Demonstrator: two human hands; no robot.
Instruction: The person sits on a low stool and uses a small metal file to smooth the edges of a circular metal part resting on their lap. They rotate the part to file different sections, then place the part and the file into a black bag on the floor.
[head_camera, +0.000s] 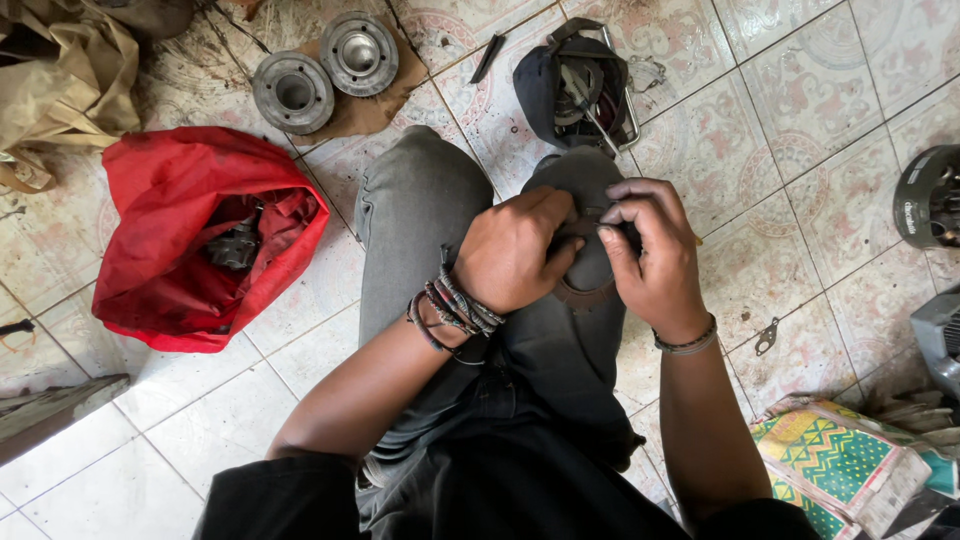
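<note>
Head view: the person sits on a tiled floor (800, 120) with grey-trousered legs stretched forward, and both hands work over the right knee (585, 180). Open floor lies ahead and to the right of the knee as far as a dark round housing (925, 195) at the right frame edge; the lower-left tiles are also unobstructed. On the left, a red cloth bag (180, 240) containing a dark metal part lies just beside the left thigh. Two round metal flanged discs (325, 70) rest on a piece of cardboard beyond it. A dark cap holding tools (575, 85) sits just past the knee. A small flat bracket (767, 336) lies on the tiles near the right forearm, and a patterned woven sack (840, 465) occupies the lower right corner. The left hand (515, 250) is closed, fingers curled around a thin flat brownish ring (585, 295), thumb pressed on it. The right hand (650, 250) pinches the ring's upper part with bent fingers. The ring rests against the knee, between both hands; only its lower arc and a short upper section show, rust-brown and dull.
</note>
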